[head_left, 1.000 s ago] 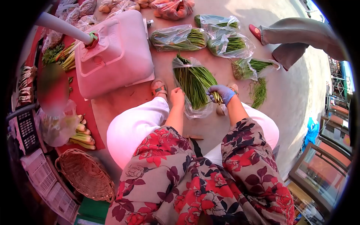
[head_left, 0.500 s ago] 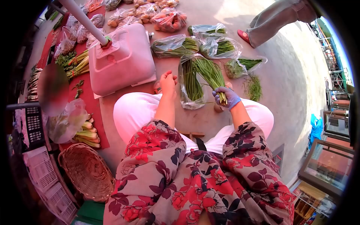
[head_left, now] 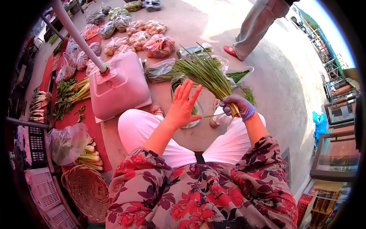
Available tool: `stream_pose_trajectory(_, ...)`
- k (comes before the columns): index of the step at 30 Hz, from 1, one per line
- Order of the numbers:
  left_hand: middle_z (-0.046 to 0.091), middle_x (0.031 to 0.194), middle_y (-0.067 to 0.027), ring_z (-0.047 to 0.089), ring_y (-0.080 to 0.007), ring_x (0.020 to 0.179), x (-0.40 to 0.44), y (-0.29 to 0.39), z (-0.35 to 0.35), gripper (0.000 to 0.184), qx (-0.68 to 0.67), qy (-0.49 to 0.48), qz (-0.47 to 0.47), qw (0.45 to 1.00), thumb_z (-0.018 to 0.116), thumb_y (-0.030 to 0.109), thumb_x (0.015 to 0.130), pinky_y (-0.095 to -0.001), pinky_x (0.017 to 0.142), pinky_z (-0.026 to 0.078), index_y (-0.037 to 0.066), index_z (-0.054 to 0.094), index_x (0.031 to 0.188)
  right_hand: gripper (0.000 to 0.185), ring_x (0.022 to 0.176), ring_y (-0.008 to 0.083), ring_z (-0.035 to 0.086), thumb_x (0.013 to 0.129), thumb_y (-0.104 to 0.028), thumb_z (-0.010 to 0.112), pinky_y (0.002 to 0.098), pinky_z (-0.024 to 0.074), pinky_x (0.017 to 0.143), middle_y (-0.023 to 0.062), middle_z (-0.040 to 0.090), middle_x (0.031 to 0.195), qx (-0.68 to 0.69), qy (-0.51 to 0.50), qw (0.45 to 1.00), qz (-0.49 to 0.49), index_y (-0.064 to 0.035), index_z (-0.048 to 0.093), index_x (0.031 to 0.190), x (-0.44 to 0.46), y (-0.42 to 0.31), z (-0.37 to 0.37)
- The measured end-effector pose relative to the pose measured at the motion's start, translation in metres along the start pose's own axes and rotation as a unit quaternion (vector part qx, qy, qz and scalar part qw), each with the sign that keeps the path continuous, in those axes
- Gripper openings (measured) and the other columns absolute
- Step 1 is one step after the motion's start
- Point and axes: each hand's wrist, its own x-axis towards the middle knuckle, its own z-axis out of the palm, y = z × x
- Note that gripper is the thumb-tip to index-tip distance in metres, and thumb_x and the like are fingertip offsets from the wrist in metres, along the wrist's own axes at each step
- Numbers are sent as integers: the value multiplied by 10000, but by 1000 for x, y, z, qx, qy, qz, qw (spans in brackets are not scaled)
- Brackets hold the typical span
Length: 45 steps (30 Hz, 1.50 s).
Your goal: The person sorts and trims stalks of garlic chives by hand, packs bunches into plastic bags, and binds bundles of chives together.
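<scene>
Right of the pink base [head_left: 120,89] with its pole [head_left: 78,36], the bare left hand [head_left: 183,105] is open, fingers spread, partly hiding a plastic bag [head_left: 196,110] of greens. Farther right of the base, the gloved right hand [head_left: 243,105] grips a bunch [head_left: 206,74] of long green stalks, fingers closed round its pale ends. The bunch leans back toward the base's side, leafy tips fanned out. Beyond the base sit bags of red produce [head_left: 159,46]; a wicker basket [head_left: 84,192] is on its near side, well apart.
</scene>
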Motion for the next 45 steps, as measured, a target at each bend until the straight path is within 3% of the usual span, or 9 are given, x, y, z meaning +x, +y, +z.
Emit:
stream_pose_trajectory(10,351,1358,-119,234,-257,1331,64,-20,-4,915,94,-27,128,987,728,251,603,-432,1100,100,154,265,1387,273,473,128,566,693,-116,655,248,474,415,75,587,679,-357,15,931,70,-8,508,896,0,-24,74)
stream_pose_trajectory(18,611,869,-104,599,-305,818,98,-56,6,506,-89,-61,83,991,691,126,627,-383,702,479,107,496,1094,264,480,135,566,718,-150,638,255,485,429,86,605,712,-371,-39,924,81,-23,523,919,18,-83,86)
stream_pose_trajectory(21,610,871,-149,590,-339,815,106,-63,10,409,-156,-45,-12,987,658,99,661,-399,676,480,104,515,1044,429,489,150,585,832,-421,555,240,473,411,144,641,768,-342,-37,935,86,-36,565,1020,27,-110,86)
stream_pose_trajectory(23,606,867,-184,576,-377,811,112,-67,22,381,-228,7,-72,971,643,93,650,-400,674,476,83,524,1012,765,472,177,574,838,-679,278,250,459,415,191,638,783,-239,-129,961,47,-19,533,1128,39,-124,65)
stream_pose_trajectory(26,612,772,-149,616,-292,687,117,-80,41,373,-299,-18,-197,934,628,98,663,-344,640,482,51,516,1015,744,582,179,604,859,-655,257,248,456,479,173,635,891,-140,-87,983,-84,-24,521,1151,44,-136,46)
stream_pose_trajectory(27,576,692,-89,585,-186,592,118,-78,40,356,-413,-62,-267,869,622,88,681,-316,587,477,18,510,1011,671,608,170,603,876,-598,305,246,454,493,155,632,886,-128,-68,981,-130,-27,520,1154,46,-135,38)
stream_pose_trajectory(33,533,755,-73,531,-157,566,122,-76,55,425,-672,-112,-343,646,602,32,699,-322,559,463,18,457,1098,302,646,126,538,886,-196,540,243,414,536,34,566,742,-51,8,950,-308,-48,528,1148,66,-114,-3)
stream_pose_trajectory(41,567,866,-85,529,-183,671,123,-77,83,560,-807,-181,-337,449,550,126,712,-374,661,465,30,406,1244,495,586,52,458,792,-494,614,197,383,528,-1,549,774,-216,118,928,-279,-65,552,1031,114,-98,-25)
stream_pose_trajectory(45,552,1062,-132,572,-242,844,127,-73,94,653,-844,-223,-310,378,554,178,700,-440,788,474,34,354,1305,366,621,63,514,837,-343,610,197,423,545,-5,585,824,-200,97,950,-218,-32,570,1026,114,-103,-15)
